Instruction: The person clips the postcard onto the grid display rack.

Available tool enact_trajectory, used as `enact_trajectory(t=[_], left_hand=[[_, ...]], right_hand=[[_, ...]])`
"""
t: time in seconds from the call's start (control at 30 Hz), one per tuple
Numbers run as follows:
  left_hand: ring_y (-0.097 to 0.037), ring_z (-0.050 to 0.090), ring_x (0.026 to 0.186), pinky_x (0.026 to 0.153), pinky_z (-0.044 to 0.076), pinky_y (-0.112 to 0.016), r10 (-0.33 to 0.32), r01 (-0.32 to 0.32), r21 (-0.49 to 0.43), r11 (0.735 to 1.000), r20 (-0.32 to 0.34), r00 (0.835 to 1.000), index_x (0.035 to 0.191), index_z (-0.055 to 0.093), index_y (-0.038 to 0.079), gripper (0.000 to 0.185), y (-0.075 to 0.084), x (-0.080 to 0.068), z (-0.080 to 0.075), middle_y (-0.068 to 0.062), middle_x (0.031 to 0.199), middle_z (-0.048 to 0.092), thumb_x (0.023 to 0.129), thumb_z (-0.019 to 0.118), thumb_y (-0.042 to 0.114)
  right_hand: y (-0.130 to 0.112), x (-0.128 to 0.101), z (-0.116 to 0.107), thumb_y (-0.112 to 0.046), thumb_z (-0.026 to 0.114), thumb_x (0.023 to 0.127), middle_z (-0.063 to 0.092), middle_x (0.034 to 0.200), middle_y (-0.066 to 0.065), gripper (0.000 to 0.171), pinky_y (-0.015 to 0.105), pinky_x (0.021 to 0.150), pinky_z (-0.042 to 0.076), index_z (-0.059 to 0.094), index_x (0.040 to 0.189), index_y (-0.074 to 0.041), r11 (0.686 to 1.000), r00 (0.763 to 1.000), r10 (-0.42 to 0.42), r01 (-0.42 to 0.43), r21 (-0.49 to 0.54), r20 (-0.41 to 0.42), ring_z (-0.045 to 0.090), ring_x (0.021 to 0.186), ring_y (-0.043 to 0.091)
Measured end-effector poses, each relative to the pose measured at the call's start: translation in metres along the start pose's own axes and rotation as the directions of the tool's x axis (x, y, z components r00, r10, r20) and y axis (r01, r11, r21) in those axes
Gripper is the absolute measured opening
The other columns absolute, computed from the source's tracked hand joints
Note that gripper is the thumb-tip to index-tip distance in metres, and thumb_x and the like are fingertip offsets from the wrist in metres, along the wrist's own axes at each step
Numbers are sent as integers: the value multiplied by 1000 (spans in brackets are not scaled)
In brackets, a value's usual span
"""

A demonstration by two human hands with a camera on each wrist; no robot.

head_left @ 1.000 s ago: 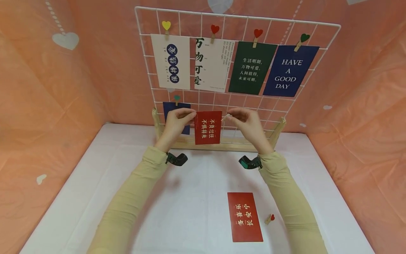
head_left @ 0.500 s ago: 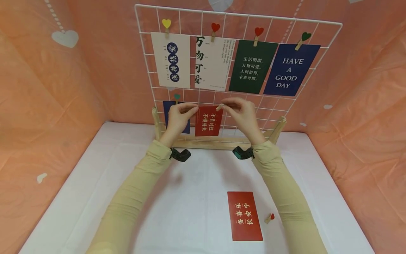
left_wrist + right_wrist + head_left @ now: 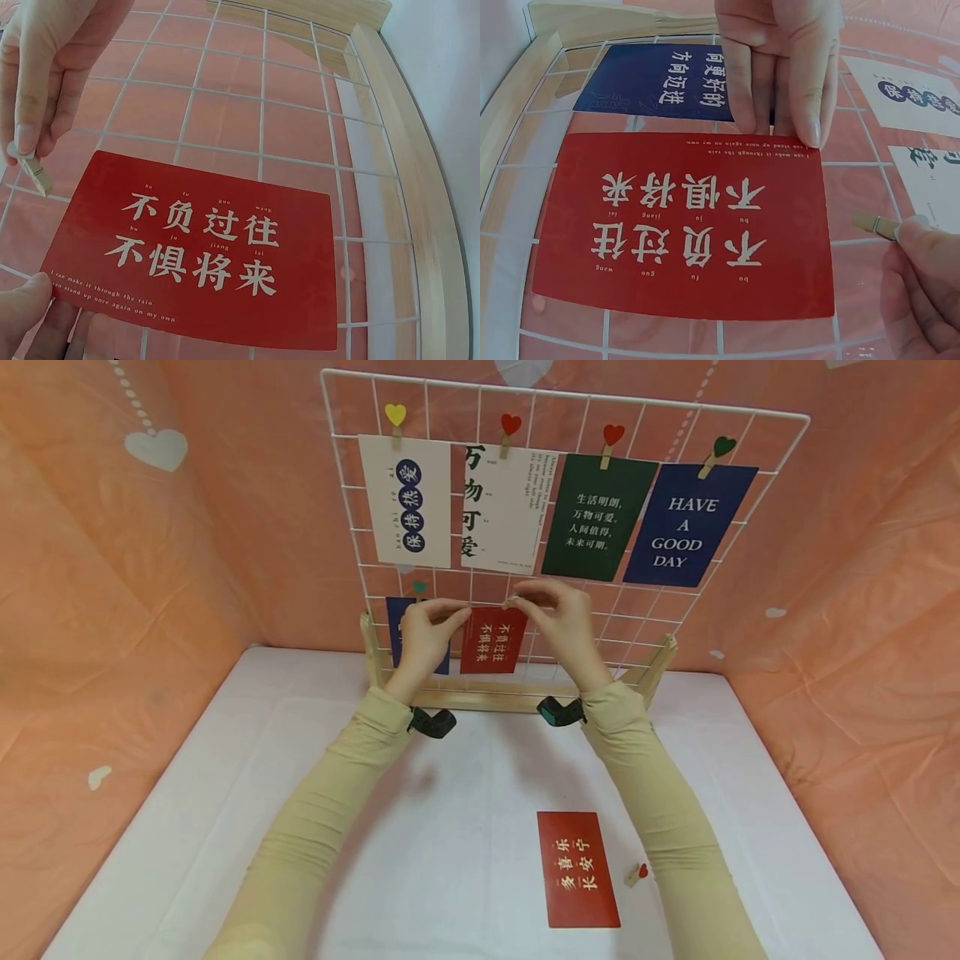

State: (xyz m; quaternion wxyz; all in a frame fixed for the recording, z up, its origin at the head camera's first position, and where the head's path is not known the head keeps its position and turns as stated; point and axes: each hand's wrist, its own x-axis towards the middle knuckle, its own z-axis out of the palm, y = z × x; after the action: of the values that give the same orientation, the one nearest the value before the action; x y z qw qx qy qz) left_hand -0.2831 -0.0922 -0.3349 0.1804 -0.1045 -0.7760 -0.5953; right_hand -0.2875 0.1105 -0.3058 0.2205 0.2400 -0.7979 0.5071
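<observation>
A red card with white characters (image 3: 491, 643) is held against the lower part of the white wire grid (image 3: 570, 602). My left hand (image 3: 427, 631) pinches its upper left corner between thumb and fingers. Close by the card's top right corner, my right hand (image 3: 558, 614) pinches a small wooden clothespin (image 3: 35, 172); in the right wrist view the clothespin (image 3: 876, 225) points toward the card's edge, a little apart from it. Partly behind the left hand hangs a dark blue card (image 3: 656, 82) on the grid.
Along the grid's upper row hang two white cards (image 3: 405, 502), a green card (image 3: 597, 518) and a blue card (image 3: 690, 527), on heart-topped clothespins. Another red card (image 3: 578, 870) lies on the white table (image 3: 450, 860) beside a clothespin with a red heart (image 3: 637, 875). Wooden feet (image 3: 660, 660) support the grid.
The red card has moved up and back against the grid with my left hand. My right hand has moved left and up, bringing its clothespin to the card's top edge.
</observation>
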Motion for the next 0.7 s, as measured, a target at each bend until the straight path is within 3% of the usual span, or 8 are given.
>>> enact_trajectory(t=[0.5,0.7], left_hand=[[-21,66,82,70,54,-29,40,-37,65,997,-54,998,101,74,3,17,3,0,3,-12,92,71,90,69,14],[-23,67,80,72,56,-28,48,-45,43,998,-72,996,99,74,1,15,3,0,4,-14,90,71,89,70,11]], right_hand=[[-1,5,11,-7,68,88,71,95,7,16,23,80,54,71,102,-1,997,999,-50,49,-64,-12,67,85,12],[0,7,13,-5,67,88,70,94,9,14,23,77,55,71,100,1,990,995,-97,95,-102,-17,68,84,14]])
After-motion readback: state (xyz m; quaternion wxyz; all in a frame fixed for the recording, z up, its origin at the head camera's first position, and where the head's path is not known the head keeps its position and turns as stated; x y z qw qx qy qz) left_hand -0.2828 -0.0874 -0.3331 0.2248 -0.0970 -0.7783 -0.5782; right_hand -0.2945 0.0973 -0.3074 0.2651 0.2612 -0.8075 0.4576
